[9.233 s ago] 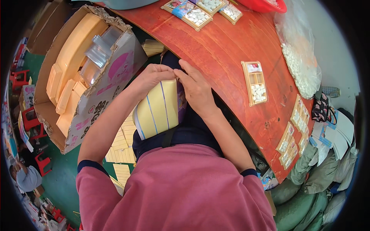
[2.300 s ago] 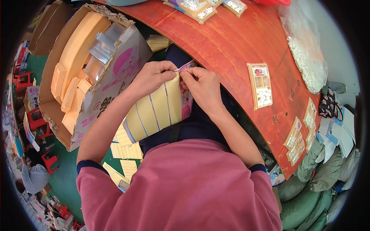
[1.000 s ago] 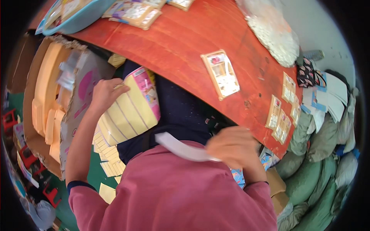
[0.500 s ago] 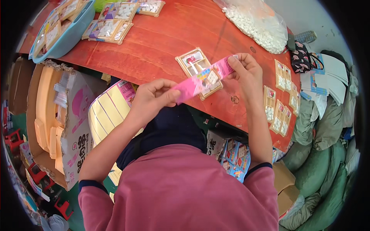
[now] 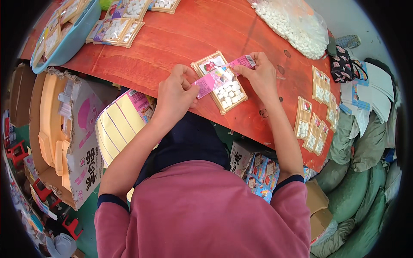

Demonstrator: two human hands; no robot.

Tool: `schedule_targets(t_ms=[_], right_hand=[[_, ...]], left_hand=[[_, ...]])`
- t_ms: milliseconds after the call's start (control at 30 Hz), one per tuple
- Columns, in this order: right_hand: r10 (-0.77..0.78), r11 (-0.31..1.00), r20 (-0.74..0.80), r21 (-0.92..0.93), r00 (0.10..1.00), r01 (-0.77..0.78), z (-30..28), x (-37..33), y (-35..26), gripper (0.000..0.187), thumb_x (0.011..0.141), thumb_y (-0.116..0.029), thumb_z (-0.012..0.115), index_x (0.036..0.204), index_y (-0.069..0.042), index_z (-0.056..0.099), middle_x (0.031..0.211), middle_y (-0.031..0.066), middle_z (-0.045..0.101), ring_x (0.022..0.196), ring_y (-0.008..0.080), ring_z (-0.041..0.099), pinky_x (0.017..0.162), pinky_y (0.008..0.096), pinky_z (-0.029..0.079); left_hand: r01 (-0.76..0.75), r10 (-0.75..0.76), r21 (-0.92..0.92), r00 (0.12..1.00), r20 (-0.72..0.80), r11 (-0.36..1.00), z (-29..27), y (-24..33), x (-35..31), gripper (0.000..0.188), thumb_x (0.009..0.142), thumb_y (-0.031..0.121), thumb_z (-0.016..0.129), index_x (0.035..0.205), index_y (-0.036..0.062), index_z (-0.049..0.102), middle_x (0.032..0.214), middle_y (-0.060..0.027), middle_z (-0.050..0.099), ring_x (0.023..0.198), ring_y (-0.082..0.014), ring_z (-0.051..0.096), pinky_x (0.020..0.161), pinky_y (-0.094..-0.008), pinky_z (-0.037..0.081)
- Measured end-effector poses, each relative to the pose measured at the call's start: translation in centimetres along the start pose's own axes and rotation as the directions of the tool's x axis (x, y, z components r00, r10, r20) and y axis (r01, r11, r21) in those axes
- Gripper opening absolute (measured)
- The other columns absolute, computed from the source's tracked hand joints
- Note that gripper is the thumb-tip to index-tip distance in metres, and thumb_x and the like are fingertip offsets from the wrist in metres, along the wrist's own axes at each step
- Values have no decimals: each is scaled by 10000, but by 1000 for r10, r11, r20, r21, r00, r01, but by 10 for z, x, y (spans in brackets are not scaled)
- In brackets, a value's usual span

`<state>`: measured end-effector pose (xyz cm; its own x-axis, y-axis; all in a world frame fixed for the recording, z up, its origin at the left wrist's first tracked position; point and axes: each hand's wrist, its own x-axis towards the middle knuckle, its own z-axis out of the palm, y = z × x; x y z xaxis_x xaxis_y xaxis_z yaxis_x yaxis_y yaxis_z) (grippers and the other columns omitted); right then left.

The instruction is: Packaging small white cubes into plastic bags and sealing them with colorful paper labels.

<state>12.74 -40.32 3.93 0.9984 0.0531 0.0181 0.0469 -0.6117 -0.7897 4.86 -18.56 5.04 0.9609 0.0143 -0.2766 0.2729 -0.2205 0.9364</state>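
Note:
A pink printed label strip [image 5: 211, 81] stretches slantwise across a small tan plastic tray [image 5: 235, 104] lying on the red table. My left hand [image 5: 177, 89] pinches the strip's lower left end. Its upper right end is between the thumb and fingers of my right hand [image 5: 257, 74]. White pellet-like pieces [image 5: 229, 92] fill the tray's near compartment, and a small packet with a red picture [image 5: 211, 65] lies in its far one. The strip covers the tray's middle. Whether it touches the tray all along cannot be made out.
Banded trays of white pieces [image 5: 112, 31] and a blue basin [image 5: 71, 48] of trays stand at the far left. At the back right lies a clear bag of white pieces [image 5: 297, 32]. More trays [image 5: 303, 117] line the right edge. Yellow label sheets [image 5: 118, 124] hang beside a carton [image 5: 88, 142].
Both hands have brought the pink strip from above the tray's near part to its middle, further from me and a little left. The tray's white pieces now show.

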Motion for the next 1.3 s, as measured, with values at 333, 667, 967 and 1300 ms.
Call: schedule_targets(t_ms=[333, 667, 967, 1300], right_hand=[[-76, 997, 120, -20, 990, 79, 60, -65, -63, 331, 716, -162, 732, 921, 1, 529, 801, 173, 641, 782, 319, 642, 689, 393, 489], [-72, 997, 90, -36, 993, 75, 73, -77, -68, 322, 716, -164, 735, 901, 5, 533, 780, 157, 640, 737, 287, 640, 662, 381, 485], [-47, 995, 87, 88, 995, 39, 77, -75, -59, 323, 702, -170, 749, 870, 17, 546, 741, 156, 642, 688, 270, 644, 633, 371, 486], [139, 475, 559, 687, 818, -550, 71, -68, -65, 133, 825, -75, 667, 908, -20, 579, 755, 67, 639, 615, 124, 626, 509, 218, 520]], left_hand=[[20, -98, -357, 974, -203, 934, -31, -76, -69, 91, 862, 32, 574, 934, -20, 556, 761, -55, 597, 670, -102, 607, 592, -231, 520], [100, -153, -704, 988, -12, 703, -29, -70, -81, 299, 926, 215, 495, 1090, -23, 573, 985, -99, 620, 881, -165, 618, 718, -328, 551], [161, -217, -734, 976, 19, 659, -26, -74, -77, 267, 929, 214, 528, 1084, 3, 581, 996, -73, 624, 904, -145, 613, 777, -303, 519], [34, -38, -943, 999, 23, 330, -20, -78, -70, 232, 922, 174, 532, 1072, -2, 551, 1023, -94, 628, 949, -171, 611, 884, -332, 478]])
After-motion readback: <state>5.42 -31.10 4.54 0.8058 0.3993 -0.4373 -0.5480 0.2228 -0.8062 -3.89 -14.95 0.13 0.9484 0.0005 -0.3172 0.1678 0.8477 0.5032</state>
